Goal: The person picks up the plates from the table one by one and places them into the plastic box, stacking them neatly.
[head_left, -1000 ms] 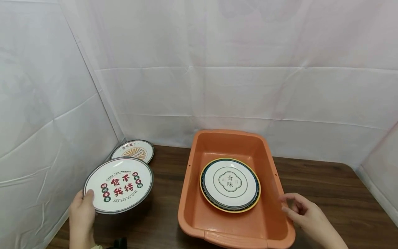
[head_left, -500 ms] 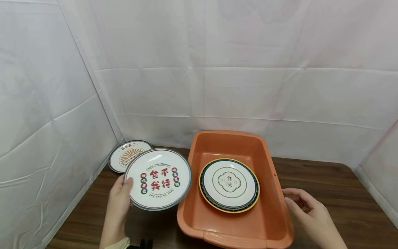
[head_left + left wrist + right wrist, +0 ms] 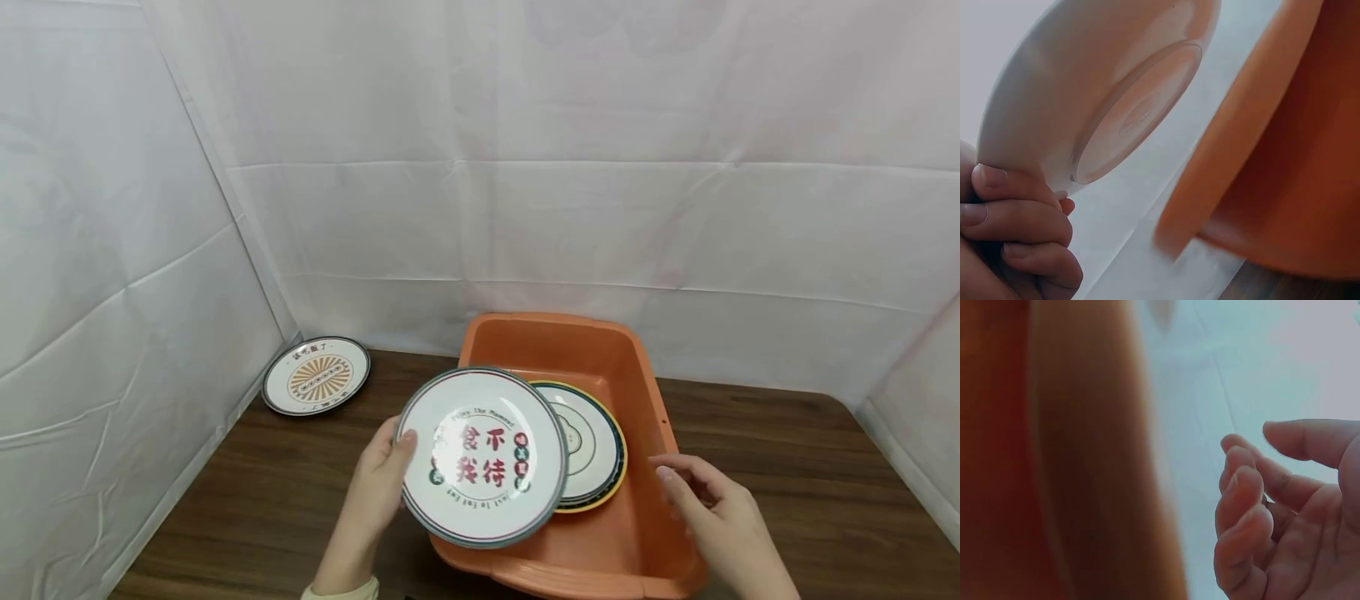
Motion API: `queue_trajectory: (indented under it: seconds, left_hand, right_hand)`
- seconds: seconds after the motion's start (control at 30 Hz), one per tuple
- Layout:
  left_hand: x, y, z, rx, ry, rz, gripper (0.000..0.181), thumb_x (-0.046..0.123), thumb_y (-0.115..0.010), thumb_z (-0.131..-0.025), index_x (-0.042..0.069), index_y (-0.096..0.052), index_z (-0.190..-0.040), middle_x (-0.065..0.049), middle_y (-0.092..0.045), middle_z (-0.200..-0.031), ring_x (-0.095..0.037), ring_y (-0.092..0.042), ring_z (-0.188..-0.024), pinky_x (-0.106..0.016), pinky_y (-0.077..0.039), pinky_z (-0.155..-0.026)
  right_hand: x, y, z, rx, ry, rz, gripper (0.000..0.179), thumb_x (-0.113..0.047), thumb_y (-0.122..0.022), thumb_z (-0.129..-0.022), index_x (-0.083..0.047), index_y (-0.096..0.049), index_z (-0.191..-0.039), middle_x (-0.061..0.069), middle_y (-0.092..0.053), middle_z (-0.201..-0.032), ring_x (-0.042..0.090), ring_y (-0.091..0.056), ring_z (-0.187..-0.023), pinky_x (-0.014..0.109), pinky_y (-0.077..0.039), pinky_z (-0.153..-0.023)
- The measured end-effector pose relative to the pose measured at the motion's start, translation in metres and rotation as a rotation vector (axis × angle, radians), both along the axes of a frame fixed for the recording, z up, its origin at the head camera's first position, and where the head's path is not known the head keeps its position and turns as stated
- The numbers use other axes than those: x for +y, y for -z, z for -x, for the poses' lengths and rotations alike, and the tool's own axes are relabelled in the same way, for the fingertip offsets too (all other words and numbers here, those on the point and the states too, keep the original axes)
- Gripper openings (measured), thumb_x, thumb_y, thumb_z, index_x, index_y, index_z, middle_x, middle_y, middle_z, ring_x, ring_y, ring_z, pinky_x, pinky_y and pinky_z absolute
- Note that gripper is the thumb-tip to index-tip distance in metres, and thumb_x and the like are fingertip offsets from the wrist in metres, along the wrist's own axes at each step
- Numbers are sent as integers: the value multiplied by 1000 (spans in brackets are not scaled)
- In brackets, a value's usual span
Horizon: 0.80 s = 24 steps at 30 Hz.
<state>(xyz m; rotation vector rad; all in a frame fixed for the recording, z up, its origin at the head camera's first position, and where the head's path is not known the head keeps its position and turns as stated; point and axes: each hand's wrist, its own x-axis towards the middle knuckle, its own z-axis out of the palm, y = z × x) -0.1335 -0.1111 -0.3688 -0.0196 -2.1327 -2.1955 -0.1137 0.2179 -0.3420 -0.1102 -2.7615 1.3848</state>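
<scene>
My left hand (image 3: 375, 475) grips the left rim of a white plate (image 3: 480, 458) with red characters and a dark edge, thumb on top. The left wrist view shows the plate's pale underside (image 3: 1138, 112) and foot ring, with curled fingers (image 3: 1029, 219) under the rim. In the head view this plate overlaps the left part of an orange plastic basin (image 3: 555, 575). Inside the basin lies a small stack of plates (image 3: 596, 446), partly hidden, the lowest yellow-rimmed. Beside the basin's right wall, my right hand (image 3: 712, 517) is loosely curled around nothing; the right wrist view shows its fingertips apart from the wall (image 3: 1097, 456).
Another white plate (image 3: 318, 375) with an orange sunburst lies at the back left of the dark wooden table (image 3: 247, 492). White cloth sheets (image 3: 555, 225) hang behind and at both sides. The basin stands near the back sheet.
The left hand has carried the red-lettered plate rightward from the table's left side to over the basin's left part, uncovering the sunburst plate. The right hand has shifted slightly left.
</scene>
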Motion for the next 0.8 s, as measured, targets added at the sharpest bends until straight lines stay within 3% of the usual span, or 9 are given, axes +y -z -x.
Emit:
queue_trajectory:
  seconds: [0.23, 0.57, 0.73, 0.8]
  left_hand:
    - [20, -3, -5, 28, 108, 30, 35, 16, -36, -101, -2, -41, -131, -11, -58, -65, -13, -50, -42, -24, -40, -38]
    - [34, -5, -9, 35, 185, -25, 39, 17, -36, -101, -4, -36, -134, -16, -62, -76, -15, -60, -53, -27, -49, -46]
    - [38, -4, -10, 20, 193, -30, 42, 19, -37, -101, -3, -33, -138, -15, -63, -80, -16, -61, -57, -28, -50, -52]
    - [40, -3, -10, 25, 192, -28, 43, 18, -38, -101, -3, -33, -138, -15, -63, -82, -15, -61, -58, -28, -51, -54]
  right_hand:
    - [-18, 1, 0, -106, -55, 18, 44, -43, -48, -95, -8, -61, -118, 5, -57, -81, 17, -52, -67, 27, -45, -58]
    - [-23, 3, -1, -92, -137, 111, 40, -30, -44, -99, 1, -55, -122, 9, -57, -77, 13, -52, -67, 24, -44, -60]
    - [-24, 4, -2, -69, -166, 178, 31, -29, -41, -100, -2, -57, -103, 8, -46, -63, 19, -46, -57, 27, -40, -53]
    - [-24, 4, -3, -64, -172, 221, 31, -27, -40, -100, -1, -56, -100, 8, -48, -66, 18, -47, -59, 27, -41, -54]
